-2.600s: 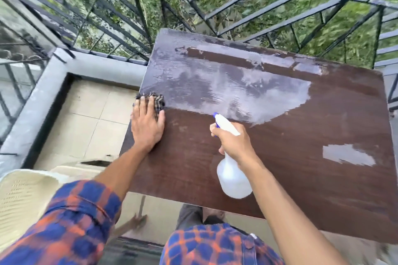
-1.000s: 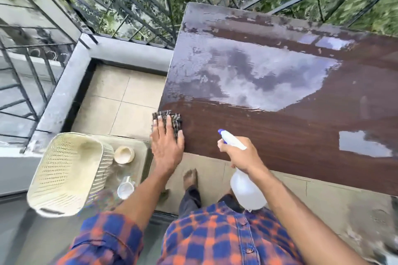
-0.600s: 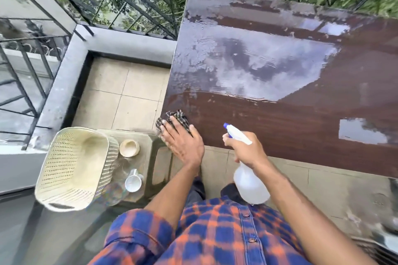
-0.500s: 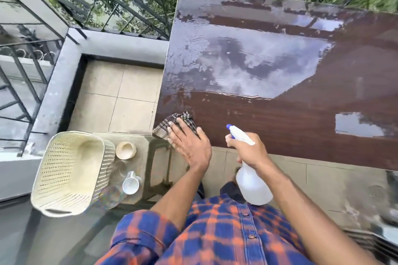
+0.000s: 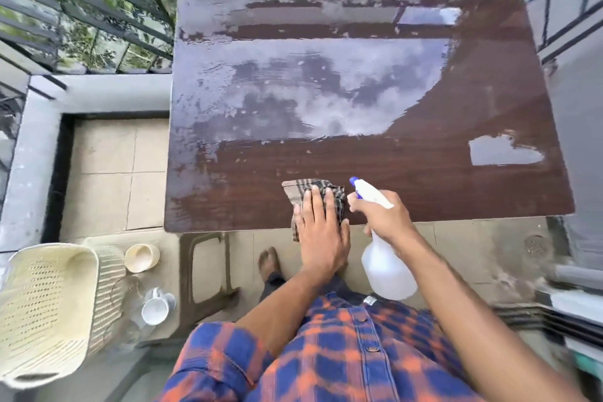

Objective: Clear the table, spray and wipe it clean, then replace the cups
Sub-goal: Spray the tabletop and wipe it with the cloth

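Note:
The dark brown table (image 5: 440,179) is bare and shines wet over its far and middle parts. My left hand (image 5: 321,235) presses flat, fingers straight, on a checked cloth (image 5: 295,194) at the table's near edge. Right beside it my right hand (image 5: 380,217) grips a white spray bottle (image 5: 385,264) with a blue nozzle, its body hanging below the table edge. Off the table at lower left stand a beige cup (image 5: 141,257), a white cup (image 5: 156,307) and a clear glass (image 5: 130,287) on a low stand.
A cream perforated basket (image 5: 45,310) sits at the far lower left beside the cups. Black railing (image 5: 107,23) borders the far and left sides, with a grey ledge (image 5: 36,147) below it. Tiled floor (image 5: 111,173) lies left of the table. My bare foot (image 5: 269,263) shows under the near edge.
My left hand has slid the cloth along the near edge from the table's left corner toward the middle, ending next to the spray bottle. My right hand has kept hold of the bottle.

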